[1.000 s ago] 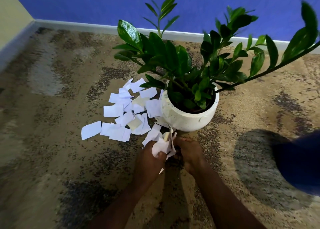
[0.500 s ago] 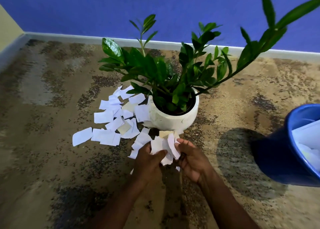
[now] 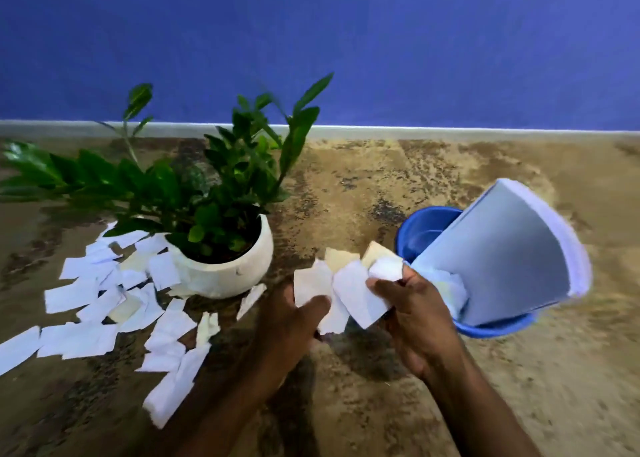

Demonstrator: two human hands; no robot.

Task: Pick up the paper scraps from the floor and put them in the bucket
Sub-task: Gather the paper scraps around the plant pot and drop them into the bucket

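Observation:
Both hands hold one bunch of white and cream paper scraps [image 3: 349, 283] above the floor, just left of the blue bucket [image 3: 420, 223]. My left hand [image 3: 291, 321] pinches the bunch's left side. My right hand [image 3: 419, 314] grips its right side, close to the bucket's rim. A thick white pad of paper [image 3: 512, 252] leans out of the bucket, with crumpled scraps beneath it. Several more paper scraps [image 3: 93, 304] lie scattered on the floor at the left.
A leafy green plant in a round white pot [image 3: 225, 266] stands on the mottled brown floor, between the scattered scraps and my hands. A blue wall with a pale skirting board [image 3: 450, 133] runs along the back.
Both hands have lifted the bunch of scraps from in front of the pot and carried it right, toward the bucket. The view has swung right, so the bucket is fully in sight.

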